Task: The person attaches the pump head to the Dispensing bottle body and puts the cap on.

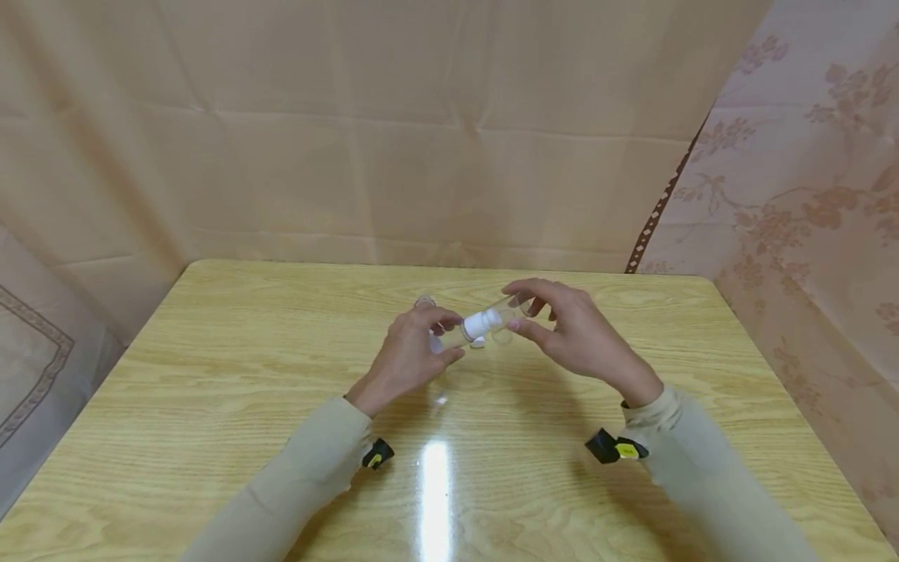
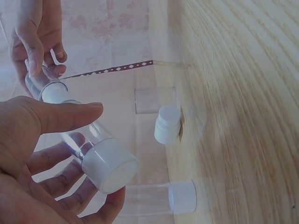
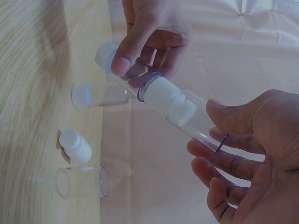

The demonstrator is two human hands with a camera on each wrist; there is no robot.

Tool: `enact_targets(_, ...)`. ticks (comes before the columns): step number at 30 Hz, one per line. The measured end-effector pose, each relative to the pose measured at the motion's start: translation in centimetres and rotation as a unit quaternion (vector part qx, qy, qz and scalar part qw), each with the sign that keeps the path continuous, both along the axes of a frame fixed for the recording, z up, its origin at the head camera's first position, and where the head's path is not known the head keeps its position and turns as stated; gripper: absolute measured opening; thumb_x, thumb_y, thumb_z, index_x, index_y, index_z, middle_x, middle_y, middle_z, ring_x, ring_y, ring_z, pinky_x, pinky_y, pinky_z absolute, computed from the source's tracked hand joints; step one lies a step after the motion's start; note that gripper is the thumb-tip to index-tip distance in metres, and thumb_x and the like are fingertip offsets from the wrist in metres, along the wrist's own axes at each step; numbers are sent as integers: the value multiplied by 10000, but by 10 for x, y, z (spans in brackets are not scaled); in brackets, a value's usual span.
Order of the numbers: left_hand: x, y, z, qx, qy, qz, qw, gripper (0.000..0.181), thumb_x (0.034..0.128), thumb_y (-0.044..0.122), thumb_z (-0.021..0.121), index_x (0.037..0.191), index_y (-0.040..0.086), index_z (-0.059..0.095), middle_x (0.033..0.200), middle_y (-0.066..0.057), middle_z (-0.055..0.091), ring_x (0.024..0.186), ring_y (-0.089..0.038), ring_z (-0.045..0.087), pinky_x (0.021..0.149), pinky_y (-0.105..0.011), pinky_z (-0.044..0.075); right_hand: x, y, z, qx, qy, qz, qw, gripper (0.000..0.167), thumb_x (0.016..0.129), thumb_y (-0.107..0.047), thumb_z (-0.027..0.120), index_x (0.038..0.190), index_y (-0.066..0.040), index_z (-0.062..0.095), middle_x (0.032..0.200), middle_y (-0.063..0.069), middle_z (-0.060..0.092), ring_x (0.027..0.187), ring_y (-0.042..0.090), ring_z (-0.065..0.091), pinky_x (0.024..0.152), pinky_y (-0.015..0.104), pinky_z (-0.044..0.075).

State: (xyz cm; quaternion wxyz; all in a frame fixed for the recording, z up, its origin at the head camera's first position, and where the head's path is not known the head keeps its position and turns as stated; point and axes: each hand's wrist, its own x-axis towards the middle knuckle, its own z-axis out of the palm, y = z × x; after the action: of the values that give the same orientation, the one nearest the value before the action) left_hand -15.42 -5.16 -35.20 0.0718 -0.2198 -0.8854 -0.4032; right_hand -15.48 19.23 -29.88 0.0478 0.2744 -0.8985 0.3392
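Note:
My left hand [image 1: 413, 343] grips a clear cylindrical bottle with a white base [image 2: 110, 165], held tilted above the table. A white pump head [image 3: 162, 95] sits at its other end. Thumb and fingers of my right hand [image 1: 572, 324] pinch a clear cylindrical cap [image 3: 202, 122], which surrounds the narrow part of the pump head. Whether the cap is fully seated cannot be told. Below the hands stand a second clear bottle with a white base [image 3: 82, 96], a loose white pump head [image 2: 167, 125] and another clear cap [image 3: 82, 182].
The wood-grain table [image 1: 246, 375] spreads under both arms. Behind it hangs a beige curtain [image 1: 393, 172], with a floral cloth [image 1: 815, 172] at the right. Both wrists wear black straps with small camera units [image 1: 616, 447].

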Motion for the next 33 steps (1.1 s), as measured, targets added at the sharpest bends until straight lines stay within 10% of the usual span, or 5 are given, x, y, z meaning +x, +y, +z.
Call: enact_targets(33,2,5,-1,38,-37,-94,9999,371,778,67,884,1113,16,732,1007,-100,693,935,-323,655,806,-404,551,0,-11,-15,-9,74,144,9999,366,931,-148,757,1276,-73,661,1124,34,711,904,247,613,704,375,452)
